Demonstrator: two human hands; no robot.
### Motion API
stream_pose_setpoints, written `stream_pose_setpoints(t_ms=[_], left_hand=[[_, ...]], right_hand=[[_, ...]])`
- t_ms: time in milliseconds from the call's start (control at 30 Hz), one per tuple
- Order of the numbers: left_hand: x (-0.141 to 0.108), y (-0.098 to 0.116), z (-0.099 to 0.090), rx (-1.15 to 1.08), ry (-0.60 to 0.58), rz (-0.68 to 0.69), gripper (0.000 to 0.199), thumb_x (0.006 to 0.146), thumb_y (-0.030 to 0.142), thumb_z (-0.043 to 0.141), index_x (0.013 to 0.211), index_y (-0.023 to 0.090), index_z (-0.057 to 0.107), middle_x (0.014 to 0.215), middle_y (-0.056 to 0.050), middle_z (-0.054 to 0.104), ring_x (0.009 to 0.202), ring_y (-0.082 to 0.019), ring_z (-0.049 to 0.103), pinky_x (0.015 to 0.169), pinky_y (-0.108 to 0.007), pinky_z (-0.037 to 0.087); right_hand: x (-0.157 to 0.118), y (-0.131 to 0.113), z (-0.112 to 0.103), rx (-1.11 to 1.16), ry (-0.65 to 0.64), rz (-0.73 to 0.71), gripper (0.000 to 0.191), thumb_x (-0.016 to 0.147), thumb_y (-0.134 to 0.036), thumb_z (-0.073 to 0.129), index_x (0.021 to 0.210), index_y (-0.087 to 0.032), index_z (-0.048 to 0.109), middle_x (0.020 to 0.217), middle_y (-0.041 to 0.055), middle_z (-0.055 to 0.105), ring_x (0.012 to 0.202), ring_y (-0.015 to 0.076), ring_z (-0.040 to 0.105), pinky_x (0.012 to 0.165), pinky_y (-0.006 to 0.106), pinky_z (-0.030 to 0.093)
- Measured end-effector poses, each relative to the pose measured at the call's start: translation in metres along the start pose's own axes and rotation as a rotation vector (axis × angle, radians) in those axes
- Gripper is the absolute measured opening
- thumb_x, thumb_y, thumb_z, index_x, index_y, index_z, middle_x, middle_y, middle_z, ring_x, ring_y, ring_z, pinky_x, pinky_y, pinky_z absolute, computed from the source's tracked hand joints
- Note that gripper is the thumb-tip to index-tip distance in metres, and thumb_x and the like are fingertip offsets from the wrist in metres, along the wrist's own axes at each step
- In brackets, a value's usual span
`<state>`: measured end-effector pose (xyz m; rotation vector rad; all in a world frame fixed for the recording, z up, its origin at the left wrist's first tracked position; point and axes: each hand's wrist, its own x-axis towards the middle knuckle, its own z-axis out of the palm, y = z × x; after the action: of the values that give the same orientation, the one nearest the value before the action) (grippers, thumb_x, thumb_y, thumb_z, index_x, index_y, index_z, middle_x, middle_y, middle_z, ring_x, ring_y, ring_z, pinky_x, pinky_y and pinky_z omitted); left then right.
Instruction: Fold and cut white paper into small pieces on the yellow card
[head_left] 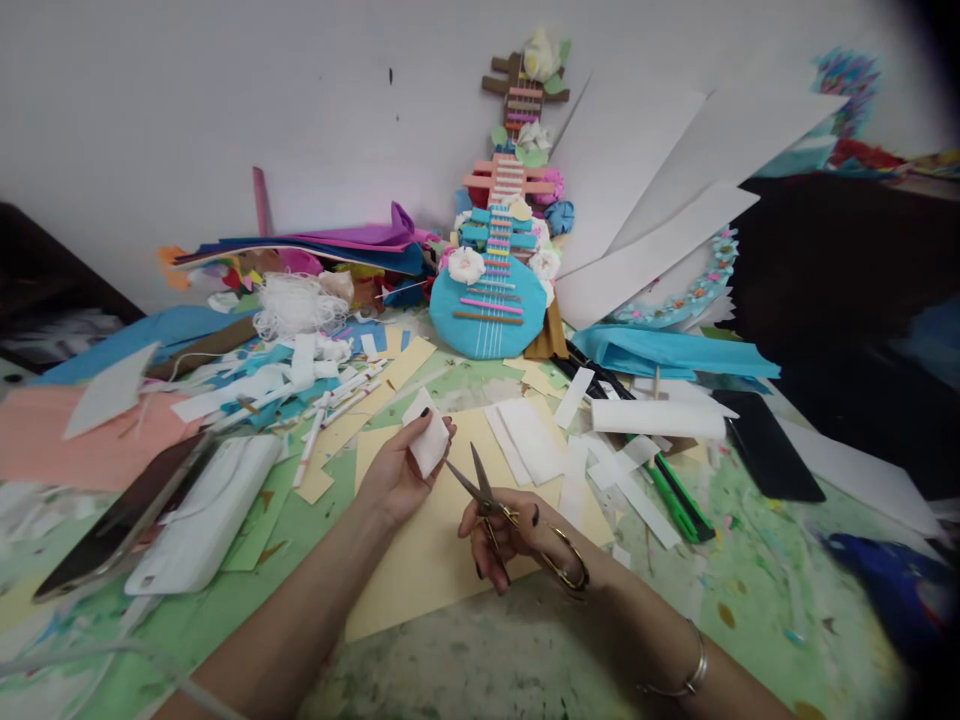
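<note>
Between the thumb and fingers of my left hand [401, 470] is a small folded piece of white paper [430, 443]. My right hand [517, 540] grips a pair of scissors [486, 497] with gold handles. The blades are parted and point up and left, their tips close to the white paper but apart from it. Beneath both hands lies a cream paper sheet [405, 585]. Folded white paper pieces [529, 440] rest on that sheet, just beyond the scissors.
A blue paper guitar [487, 310] stands against the wall. Scraps and a white power bank [206, 510] lie left, beside a phone [120, 520]. On the right are a green cutter knife [681, 497], a white paper roll [660, 418] and a dark phone [776, 445].
</note>
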<state>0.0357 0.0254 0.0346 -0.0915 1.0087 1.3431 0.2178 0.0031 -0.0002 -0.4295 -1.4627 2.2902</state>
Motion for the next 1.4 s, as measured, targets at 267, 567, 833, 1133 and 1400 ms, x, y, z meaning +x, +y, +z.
stream_pose_setpoints(t_ms=[267,567,833,1133,1400], left_hand=[[-0.002,-0.001,0.001,0.009,-0.002,0.000,0.012,0.087,0.010,0.048,0.088,0.007,0.060,0.067,-0.008,0.069,0.054,-0.013,0.067,0.050,-0.018,0.056],[0.007,-0.003,-0.008,-0.053,-0.083,-0.044,0.012,0.087,0.012,0.048,0.085,0.007,0.059,0.064,-0.005,0.067,0.053,-0.012,0.066,0.048,-0.017,0.055],[0.006,-0.005,-0.009,-0.077,-0.132,-0.086,0.017,0.090,0.014,0.045,0.081,0.008,0.059,0.061,-0.003,0.066,0.051,-0.011,0.065,0.047,-0.017,0.055],[0.006,-0.007,-0.007,-0.059,-0.121,-0.054,0.018,0.090,0.013,0.045,0.080,0.008,0.059,0.061,-0.004,0.067,0.051,-0.011,0.065,0.048,-0.016,0.055],[0.000,-0.007,-0.001,-0.042,-0.050,-0.014,0.012,0.088,0.013,0.048,0.083,0.009,0.058,0.061,-0.004,0.066,0.049,-0.011,0.064,0.048,-0.018,0.055]], right_hand=[[0.001,0.006,-0.002,0.001,-0.030,-0.009,0.073,0.070,-0.077,0.039,0.101,-0.012,0.051,0.072,0.0035,0.058,0.051,0.0089,0.054,0.048,0.021,0.040],[-0.003,-0.001,0.010,-0.057,-0.044,-0.002,0.069,0.075,-0.073,0.035,0.104,-0.013,0.051,0.074,0.0032,0.056,0.054,0.0082,0.051,0.052,0.022,0.039],[-0.006,-0.007,0.014,-0.087,-0.038,-0.011,0.065,0.079,-0.070,0.034,0.106,-0.012,0.051,0.075,0.0036,0.056,0.055,0.0080,0.051,0.053,0.022,0.038],[-0.005,-0.009,0.014,-0.057,0.031,-0.091,0.070,0.074,-0.074,0.037,0.103,-0.012,0.052,0.073,0.0037,0.057,0.053,0.0084,0.051,0.051,0.023,0.039],[-0.003,-0.007,0.013,-0.007,0.085,-0.106,0.065,0.075,-0.073,0.040,0.097,-0.013,0.050,0.072,0.0034,0.057,0.050,0.0080,0.051,0.050,0.023,0.041]])
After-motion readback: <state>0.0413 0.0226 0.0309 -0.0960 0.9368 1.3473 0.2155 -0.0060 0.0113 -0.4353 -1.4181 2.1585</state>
